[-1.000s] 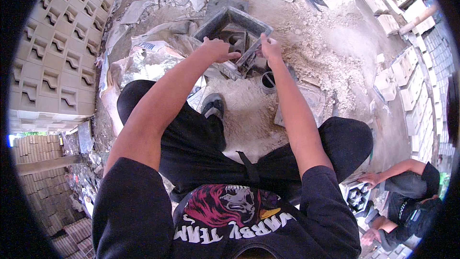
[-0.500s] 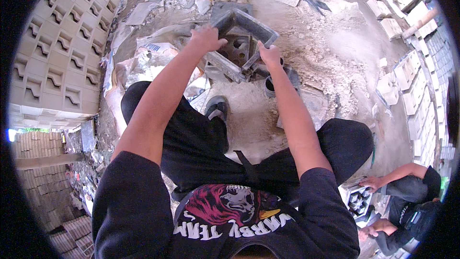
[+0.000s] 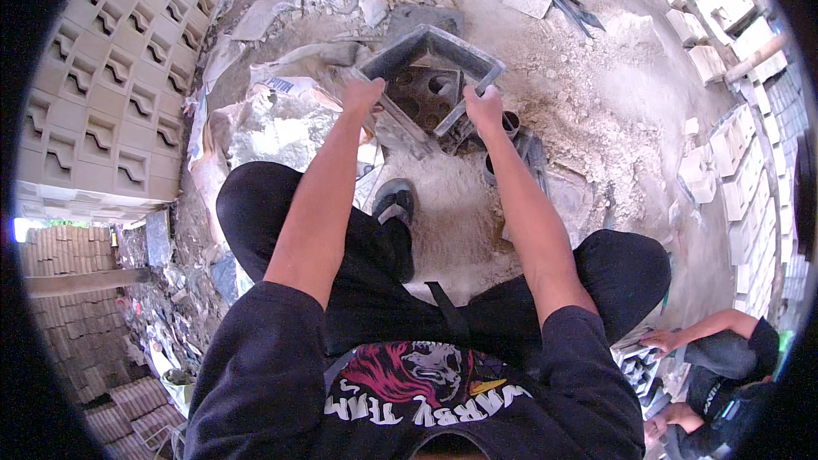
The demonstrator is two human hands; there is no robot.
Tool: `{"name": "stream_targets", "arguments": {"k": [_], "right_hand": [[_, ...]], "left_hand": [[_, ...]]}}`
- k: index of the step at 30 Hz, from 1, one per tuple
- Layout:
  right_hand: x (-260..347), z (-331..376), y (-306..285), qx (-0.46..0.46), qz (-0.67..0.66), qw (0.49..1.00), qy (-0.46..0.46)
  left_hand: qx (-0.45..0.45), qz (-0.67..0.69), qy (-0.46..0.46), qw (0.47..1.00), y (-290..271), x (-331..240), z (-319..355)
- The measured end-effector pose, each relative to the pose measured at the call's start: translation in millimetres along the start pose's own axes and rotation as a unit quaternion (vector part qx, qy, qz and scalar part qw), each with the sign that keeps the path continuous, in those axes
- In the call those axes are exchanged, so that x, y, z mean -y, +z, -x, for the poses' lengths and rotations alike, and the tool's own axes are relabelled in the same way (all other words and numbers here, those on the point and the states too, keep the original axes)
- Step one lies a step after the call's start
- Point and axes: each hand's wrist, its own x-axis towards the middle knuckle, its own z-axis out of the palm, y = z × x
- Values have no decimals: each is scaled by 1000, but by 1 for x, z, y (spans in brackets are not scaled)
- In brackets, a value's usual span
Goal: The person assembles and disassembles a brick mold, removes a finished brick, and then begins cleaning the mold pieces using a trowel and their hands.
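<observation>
Square grey metal mould frame (image 3: 443, 55): sitting tilted over the sandy ground (image 3: 588, 111), above a perforated block (image 3: 422, 98). Left hand (image 3: 362, 94) is gripping its left rail, fingers wrapped closed; right hand (image 3: 483, 109) is clasping the right rail likewise. Stacked patterned blocks (image 3: 102, 85) are standing well apart at left.

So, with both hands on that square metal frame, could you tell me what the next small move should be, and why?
Probably lift the square metal mould frame straight up, evenly. The left hand and right hand each grip a side of it, and the perforated block shows inside it over the sandy ground; tilting might chip the block.
</observation>
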Motion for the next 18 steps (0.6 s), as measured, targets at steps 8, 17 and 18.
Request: {"name": "stream_targets", "arguments": {"k": [8, 17, 18], "right_hand": [[29, 18, 3, 30, 21, 999, -28], [17, 21, -6, 25, 148, 989, -15], [12, 17, -10, 23, 151, 988, -4]], "left_hand": [[7, 90, -29, 995, -5, 38, -36], [-86, -125, 58, 987, 38, 27, -17], [-65, -106, 44, 991, 39, 17, -9]]}}
